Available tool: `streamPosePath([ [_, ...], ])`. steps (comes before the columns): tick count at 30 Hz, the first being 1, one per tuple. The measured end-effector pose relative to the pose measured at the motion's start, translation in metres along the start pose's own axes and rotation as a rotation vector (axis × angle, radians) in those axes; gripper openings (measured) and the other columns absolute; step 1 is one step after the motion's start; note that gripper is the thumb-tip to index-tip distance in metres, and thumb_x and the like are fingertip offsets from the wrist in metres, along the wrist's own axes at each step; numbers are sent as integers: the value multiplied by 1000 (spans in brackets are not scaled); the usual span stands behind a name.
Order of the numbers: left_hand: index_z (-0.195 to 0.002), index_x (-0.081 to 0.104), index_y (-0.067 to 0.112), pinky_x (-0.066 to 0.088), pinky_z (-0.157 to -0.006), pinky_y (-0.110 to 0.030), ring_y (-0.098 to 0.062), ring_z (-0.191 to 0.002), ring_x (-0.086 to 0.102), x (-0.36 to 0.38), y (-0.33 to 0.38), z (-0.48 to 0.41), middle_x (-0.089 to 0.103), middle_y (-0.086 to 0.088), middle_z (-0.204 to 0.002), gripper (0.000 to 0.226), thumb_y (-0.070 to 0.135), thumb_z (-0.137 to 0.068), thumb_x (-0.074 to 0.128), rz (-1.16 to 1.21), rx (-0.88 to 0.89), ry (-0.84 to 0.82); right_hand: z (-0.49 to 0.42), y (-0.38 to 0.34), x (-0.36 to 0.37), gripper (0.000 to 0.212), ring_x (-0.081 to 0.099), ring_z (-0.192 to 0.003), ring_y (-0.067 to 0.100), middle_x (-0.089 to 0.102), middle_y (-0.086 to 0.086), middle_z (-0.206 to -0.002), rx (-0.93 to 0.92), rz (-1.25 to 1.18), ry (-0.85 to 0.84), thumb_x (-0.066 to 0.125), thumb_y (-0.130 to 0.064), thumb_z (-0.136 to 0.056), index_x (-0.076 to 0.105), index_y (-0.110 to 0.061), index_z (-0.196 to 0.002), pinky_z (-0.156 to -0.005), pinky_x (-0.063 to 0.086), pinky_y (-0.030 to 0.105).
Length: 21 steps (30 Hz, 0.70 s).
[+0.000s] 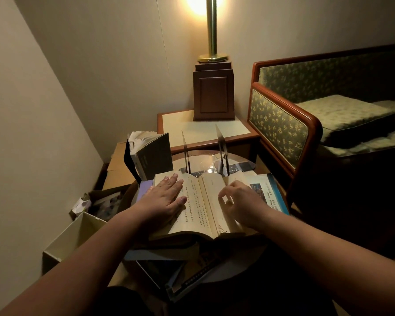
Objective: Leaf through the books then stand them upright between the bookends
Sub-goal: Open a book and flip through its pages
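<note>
an open book with yellowed pages (197, 201) lies flat on a stack of other books (160, 255) on a round wooden table (233, 274), directly under both hands. the left hand (167, 199) rests on its left page, palm down, fingers straight and relaxed, grasping nothing. the right hand (242, 201) sits on the right page with fingers curled at the leaves; i cannot tell whether it pinches one. just beyond the book stand two thin dark metal bookends (221, 151), upright and apart, nothing between them. left of them, near the left hand, a grey-covered book (152, 156) stands upright, its pages fanned at the top.
</note>
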<state>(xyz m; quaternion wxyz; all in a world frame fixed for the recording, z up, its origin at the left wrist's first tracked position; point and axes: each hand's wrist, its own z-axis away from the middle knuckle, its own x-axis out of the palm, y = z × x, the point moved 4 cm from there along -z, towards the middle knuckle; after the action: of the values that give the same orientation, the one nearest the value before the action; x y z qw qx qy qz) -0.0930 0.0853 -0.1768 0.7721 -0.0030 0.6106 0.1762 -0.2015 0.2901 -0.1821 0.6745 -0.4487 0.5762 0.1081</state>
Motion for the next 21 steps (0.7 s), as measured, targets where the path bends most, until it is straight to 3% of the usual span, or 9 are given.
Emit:
streamPosePath([
  [3, -154, -2, 30, 0, -121, -48, -15, -148, -12, -1, 1, -1, -14, 7, -161, 69, 59, -98, 26, -5, -3, -7, -1, -7, -3, 19, 57, -107, 16, 57, -4, -122, -32, 9, 35, 63, -36, -94, 68, -26, -109, -80, 50, 21],
  [5, -154, -1, 30, 0, -121, -49, -15, -148, -12, -1, 0, -1, -14, 6, -161, 69, 59, -98, 26, -14, -4, -4, -2, -13, -4, 34, 54, -105, 13, 56, -5, -122, -32, 54, 27, 61, -58, -87, 66, -27, -102, -83, 52, 26],
  [8, -154, -1, 29, 2, -121, -49, -16, -149, -11, -2, 1, 0, -14, 5, -161, 68, 57, -99, 25, -27, 4, -1, -3, -22, -5, 63, 55, -108, 18, 54, -2, -124, -16, 146, -14, 63, -72, -76, 59, -23, -116, -84, 53, 30],
  [14, -154, -3, 28, 2, -121, -49, -16, -148, -12, -3, 3, 2, -15, 5, -161, 68, 57, -98, 24, -42, 10, -10, -2, -17, -16, 39, 63, -95, 19, 57, -6, -117, 54, -65, 23, 73, -35, -83, 54, -24, -115, -64, 57, 22],
  [17, -154, -2, 28, 2, -121, -51, -16, -148, -12, -2, 2, 2, -14, 5, -161, 69, 59, -98, 23, -33, 9, -14, -1, -9, -24, 42, 64, -103, 24, 57, -3, -123, 63, -104, 87, 71, -23, -86, 52, -24, -124, -57, 49, 17],
  [21, -155, 3, 28, 3, -119, -55, -19, -150, -2, -11, 6, 0, -8, 4, -163, 69, 58, -98, 28, -107, -35, -58, -1, 13, -29, 51, 59, -117, 27, 54, 3, -129, 109, -91, 96, 69, -9, -86, 52, -19, -133, -68, 54, 21],
])
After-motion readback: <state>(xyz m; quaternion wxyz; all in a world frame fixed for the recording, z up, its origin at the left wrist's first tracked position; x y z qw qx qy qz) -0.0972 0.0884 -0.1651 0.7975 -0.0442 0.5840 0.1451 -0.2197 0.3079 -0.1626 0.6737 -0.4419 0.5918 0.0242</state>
